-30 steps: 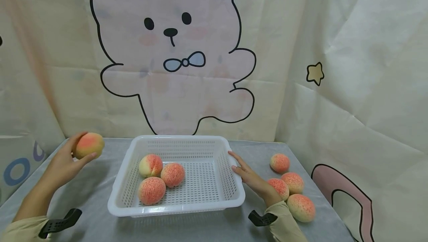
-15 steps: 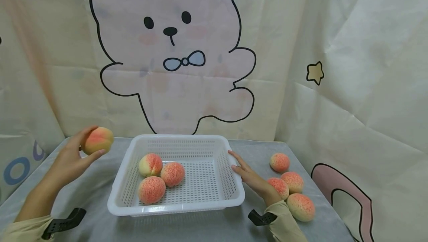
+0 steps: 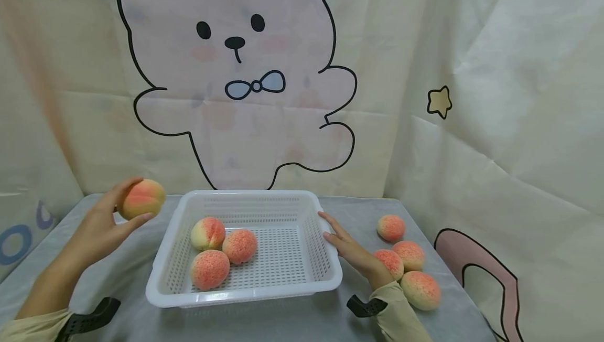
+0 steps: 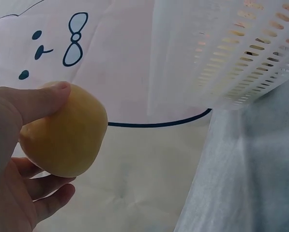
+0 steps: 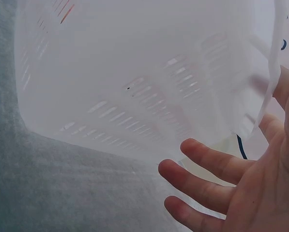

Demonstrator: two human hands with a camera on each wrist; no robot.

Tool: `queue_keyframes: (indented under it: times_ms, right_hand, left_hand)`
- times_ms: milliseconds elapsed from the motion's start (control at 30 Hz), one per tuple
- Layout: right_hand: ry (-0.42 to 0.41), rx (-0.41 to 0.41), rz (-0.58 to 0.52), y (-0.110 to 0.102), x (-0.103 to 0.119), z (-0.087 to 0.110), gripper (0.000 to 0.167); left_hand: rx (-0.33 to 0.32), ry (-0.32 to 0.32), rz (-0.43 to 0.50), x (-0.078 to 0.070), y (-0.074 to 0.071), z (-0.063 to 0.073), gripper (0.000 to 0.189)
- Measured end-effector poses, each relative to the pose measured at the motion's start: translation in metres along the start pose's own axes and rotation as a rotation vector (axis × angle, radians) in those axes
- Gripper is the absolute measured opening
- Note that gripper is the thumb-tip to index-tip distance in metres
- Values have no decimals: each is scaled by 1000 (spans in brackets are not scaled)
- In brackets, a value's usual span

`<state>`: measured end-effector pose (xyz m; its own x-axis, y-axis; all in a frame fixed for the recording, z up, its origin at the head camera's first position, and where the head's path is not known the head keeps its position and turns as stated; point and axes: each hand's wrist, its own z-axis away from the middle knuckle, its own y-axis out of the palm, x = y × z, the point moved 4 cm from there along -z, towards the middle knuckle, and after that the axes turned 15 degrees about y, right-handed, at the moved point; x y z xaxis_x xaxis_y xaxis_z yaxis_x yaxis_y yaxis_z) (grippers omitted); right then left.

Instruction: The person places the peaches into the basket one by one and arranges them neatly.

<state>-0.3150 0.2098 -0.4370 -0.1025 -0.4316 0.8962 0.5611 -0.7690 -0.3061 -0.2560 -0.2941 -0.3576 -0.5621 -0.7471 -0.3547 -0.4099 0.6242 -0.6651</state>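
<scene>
At lower left, the left hand (image 3: pixel 100 225) grips a peach (image 3: pixel 143 199) beside the basket (image 3: pixel 245 295) held by the right hand (image 3: pixel 350 245), likely for loading, which calls next for rightward reach and release.

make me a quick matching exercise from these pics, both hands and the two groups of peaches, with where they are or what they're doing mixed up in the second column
Column one
1. left hand
2. right hand
3. group of three peaches
4. group of four peaches

Column two
A. lying on the grey table, to the right of the basket
B. inside the white basket
C. holding a single peach above the table
D. touching the basket's rim

Right pairs
1-C, 2-D, 3-B, 4-A
</scene>
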Motion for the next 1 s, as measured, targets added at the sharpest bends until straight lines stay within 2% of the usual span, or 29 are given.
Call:
queue_keyframes:
  times_ms: [167,400,600,900,1000]
  right_hand:
    - [6,2,-4,2,1,1,61]
    - [12,-9,-7,3,0,1,61]
    - [15,-15,-3,3,0,0,61]
    - [4,-6,-5,3,2,-1,61]
    - [0,0,-6,2,2,-1,61]
  left_hand:
    - [14,17,-9,-4,-3,-5,82]
    - [41,80,2,-19,-2,-24,81]
    - [97,148,58,-34,8,-39,81]
    - [205,174,138,-60,23,-53,76]
    - [239,166,175,-67,28,-57,76]
